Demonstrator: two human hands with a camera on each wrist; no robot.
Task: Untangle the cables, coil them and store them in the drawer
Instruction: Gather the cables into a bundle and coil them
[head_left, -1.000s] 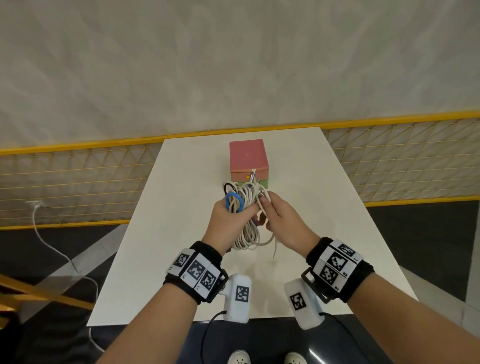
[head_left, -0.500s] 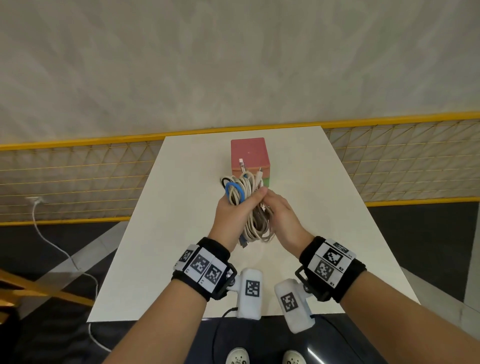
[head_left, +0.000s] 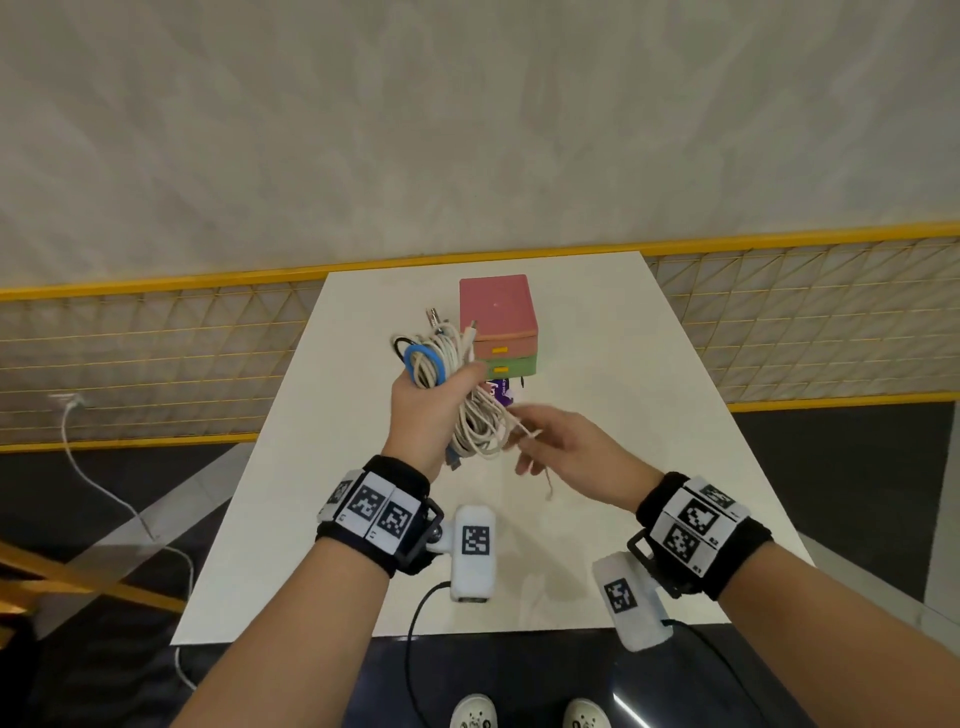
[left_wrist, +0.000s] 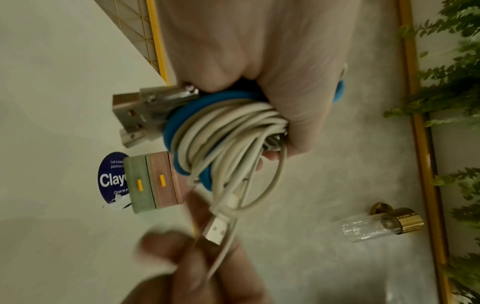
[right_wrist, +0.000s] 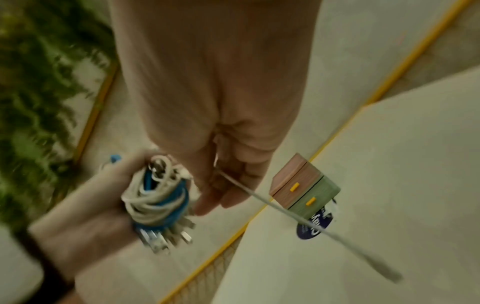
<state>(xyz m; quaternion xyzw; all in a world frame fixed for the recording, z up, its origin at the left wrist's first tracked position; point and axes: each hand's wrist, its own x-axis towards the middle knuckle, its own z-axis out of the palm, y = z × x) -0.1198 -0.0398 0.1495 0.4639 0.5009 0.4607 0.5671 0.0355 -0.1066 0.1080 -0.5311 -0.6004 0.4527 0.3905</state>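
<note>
My right hand (head_left: 566, 447) has come off the cable bundle (head_left: 457, 395) since half a second ago, pinching one white cable end (right_wrist: 306, 222) and drawing it out: untangling begins. My left hand (head_left: 426, 410) grips the bundle above the tabletop (head_left: 649, 415), near the closed drawers (head_left: 501, 332), its long axis toward them.

Bare forearms. Black wristbands (head_left: 378, 512) with white square-code tags, both wrists. White camera pods (head_left: 471, 553) at 6 o'clock of bands, black cables. White shoes (head_left: 472, 714).
</note>
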